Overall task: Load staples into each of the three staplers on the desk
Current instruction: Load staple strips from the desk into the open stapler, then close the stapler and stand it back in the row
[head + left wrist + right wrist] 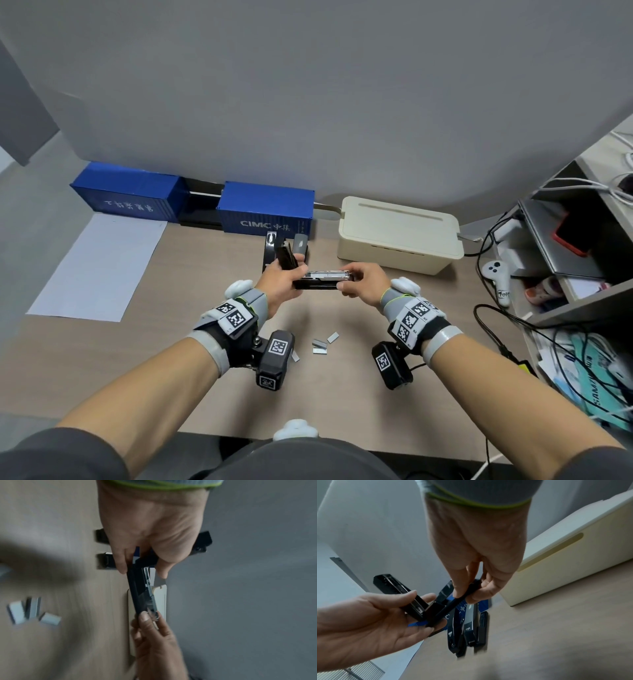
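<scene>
A black stapler [320, 279] is held in the air above the middle of the pale wood-grain table [144, 359], opened out: its glossy plastic lid stands up at the left end while the shiny metal staple channel and the matte base lie level, running left to right. The left hand [279, 284] grips the hinge end, fingers curled round lid and base. The right hand [363, 282] pinches the opposite tip of the channel between thumb and fingertips.

Two more staplers lie side by side on the table just beyond the hands, in front of a blue box [267, 214] ribbed like a shipping container: a black stapler with a glossy curved top [453, 632] and a grey-topped stapler [471, 627], blocky and matte. The right wrist view shows both of them whole, while in the head view the held stapler and left hand cover part of them.

Small silvery staple strips [323, 344], rectangular blocks with ridged faces, lie scattered on the near table between the forearms; the left wrist view, though blurred, shows three of them [32, 610] close together.

A smooth cream plastic box [399, 236] with rounded corners and a long slot in its lid stands far right. A flat white sheet of paper [99, 267] lies on the left.
</scene>
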